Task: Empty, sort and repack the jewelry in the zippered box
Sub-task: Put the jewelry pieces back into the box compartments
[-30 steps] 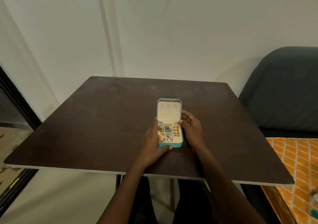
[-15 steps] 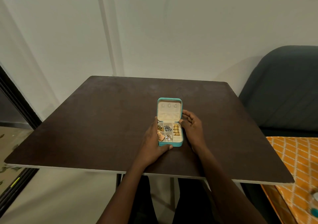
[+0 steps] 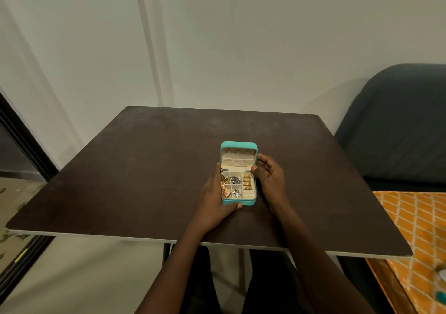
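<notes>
Near table (image 3: 120,181) front edge, left hand (image 3: 212,202) cupping open box (image 3: 239,201), right hand (image 3: 270,181) spreading beside lid (image 3: 238,155). Tipping risking tiny earrings (image 3: 235,180) scattering, mixing.

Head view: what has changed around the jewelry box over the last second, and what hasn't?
The lid has tipped forward toward the person, from laid well back to more upright, with the right hand at its right edge. The left hand stays cupped on the jewelry box, thumb at the front. The jewelry remains in its compartments; the box has not shifted on the table.
</notes>
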